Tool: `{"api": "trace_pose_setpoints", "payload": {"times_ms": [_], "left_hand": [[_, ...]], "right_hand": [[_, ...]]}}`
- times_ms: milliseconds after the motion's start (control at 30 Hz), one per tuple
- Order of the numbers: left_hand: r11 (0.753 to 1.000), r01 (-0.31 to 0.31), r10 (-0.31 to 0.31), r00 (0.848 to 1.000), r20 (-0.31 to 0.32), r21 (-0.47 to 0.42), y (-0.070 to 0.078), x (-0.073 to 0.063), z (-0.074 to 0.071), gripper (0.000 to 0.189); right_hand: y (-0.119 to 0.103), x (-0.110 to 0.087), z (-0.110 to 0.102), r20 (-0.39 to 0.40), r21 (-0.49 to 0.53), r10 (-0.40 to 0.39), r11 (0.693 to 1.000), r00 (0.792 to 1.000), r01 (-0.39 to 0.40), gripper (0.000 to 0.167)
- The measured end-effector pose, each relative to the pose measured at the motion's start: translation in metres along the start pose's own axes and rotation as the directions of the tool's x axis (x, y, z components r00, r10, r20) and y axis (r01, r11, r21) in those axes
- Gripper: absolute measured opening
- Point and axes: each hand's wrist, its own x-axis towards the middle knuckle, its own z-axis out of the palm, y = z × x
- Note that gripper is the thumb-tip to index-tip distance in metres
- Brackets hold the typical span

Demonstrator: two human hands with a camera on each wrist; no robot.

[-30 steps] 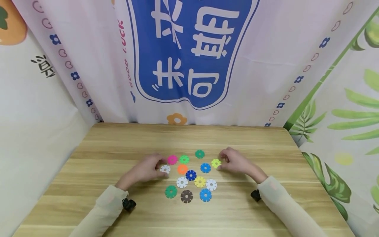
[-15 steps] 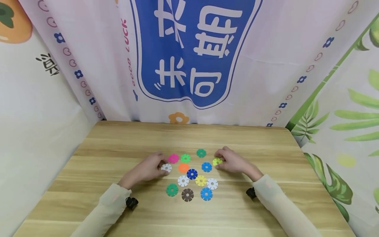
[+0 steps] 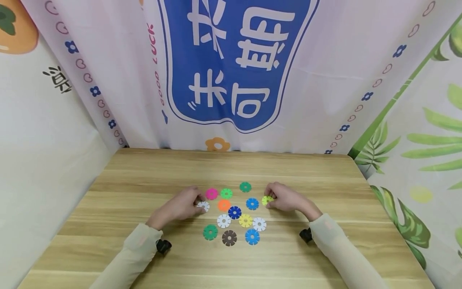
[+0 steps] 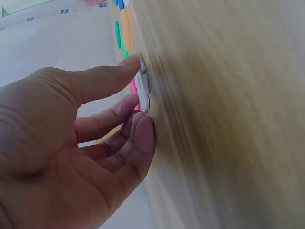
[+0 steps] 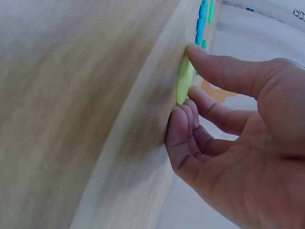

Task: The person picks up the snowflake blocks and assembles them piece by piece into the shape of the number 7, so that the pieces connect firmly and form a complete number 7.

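Note:
On the wooden table lie several flat, notched plastic snowflake discs with centre holes. At the left of the group, my left hand (image 3: 182,204) pinches a white disc (image 3: 204,206) edgewise between thumb and fingertips. The left wrist view shows this disc (image 4: 142,88) side-on, low at the tabletop. Across the group, my right hand (image 3: 286,197) grips a yellow-green disc (image 3: 266,200) the same way. In the right wrist view, the thumb meets one edge of the yellow-green disc (image 5: 184,81) and the fingertips the opposite edge. Both hands partly cover their discs in the head view.
Between the hands lie a pink disc (image 3: 211,194), an orange disc (image 3: 224,205), a dark blue disc (image 3: 234,212), a yellow disc (image 3: 246,220), a brown disc (image 3: 229,237) and others in green, blue and white. A printed curtain (image 3: 317,100) hangs behind the table (image 3: 231,269).
My right hand has shifted the yellow-green disc slightly right and nearer to me. My left hand stays at the white disc with hardly any movement. The head view has shifted a little.

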Motion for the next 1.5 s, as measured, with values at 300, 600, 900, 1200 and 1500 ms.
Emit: {"api": "trace_pose_setpoints", "payload": {"times_ms": [300,600,900,1200,1500], "left_hand": [[0.995,0.047,-0.046,0.999,0.016,-0.091,0.002,0.002,0.002,0.028],[0.956,0.026,-0.032,0.999,-0.018,-0.291,0.013,0.000,0.004,0.010],[0.786,0.138,-0.164,0.986,0.012,-0.602,0.031,0.000,0.001,0.016],[0.522,0.177,-0.154,0.982,0.112,-0.834,0.040,0.004,0.013,0.031],[0.425,0.226,-0.183,0.970,0.162,-0.877,0.047,0.005,0.022,0.029]], "right_hand": [[-0.002,-0.004,-0.003,-0.008,0.071,0.033,0.997,0.999,-0.032,0.028],[-0.002,-0.015,-0.002,-0.069,0.168,0.027,0.986,0.997,-0.015,0.013],[-0.012,-0.028,0.002,-0.244,0.183,0.007,0.982,0.970,0.039,0.012],[-0.026,-0.032,0.020,-0.312,0.437,-0.020,0.885,0.950,0.162,0.017],[-0.046,-0.031,0.037,-0.336,0.564,0.005,0.802,0.942,0.197,0.017]]}}
